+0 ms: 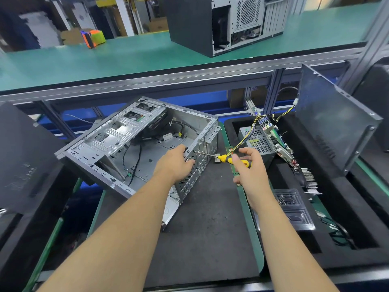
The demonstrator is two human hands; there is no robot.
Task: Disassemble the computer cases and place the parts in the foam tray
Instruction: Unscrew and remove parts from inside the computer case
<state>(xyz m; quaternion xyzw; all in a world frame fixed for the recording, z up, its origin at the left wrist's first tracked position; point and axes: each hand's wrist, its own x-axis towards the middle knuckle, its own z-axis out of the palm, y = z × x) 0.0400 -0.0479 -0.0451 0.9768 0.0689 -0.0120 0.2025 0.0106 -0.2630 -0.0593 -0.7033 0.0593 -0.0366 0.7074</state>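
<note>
- Dark grey bench mat (202, 239) fills the near foreground, between green edging, on an aluminium-framed workstation.
- Right hand (249, 167) pinches the yellow-and-black handle of the screwdriver (226, 158) between thumb and curled fingers. Its shaft runs roughly level, tip to the left, meeting the rear panel of the case.
- Left hand (175, 164) curls over the rear edge of the open computer case (139, 144), fingers hooked inside the rim to steady it.
- Case position: on the mat, tipped up on one lower edge, open side facing up and toward the viewer. Its long axis runs from near right to far left; the rear panel faces right, toward the tool.
- Handling judgement: sheet-steel shell, stiff, fairly light now that it is mostly gutted; stamped edges are probably sharp. Best held at the folded rear frame or top rail, not by the loose internal cables.
- Foam tray (341, 249) lies just right of the mat. It already holds a power supply (257, 142), a motherboard (280, 144) standing on edge, and a side panel (334, 121) leaning upright.
- Second computer case (223, 24) stands on the green upper shelf (105, 60), farthest away.
</note>
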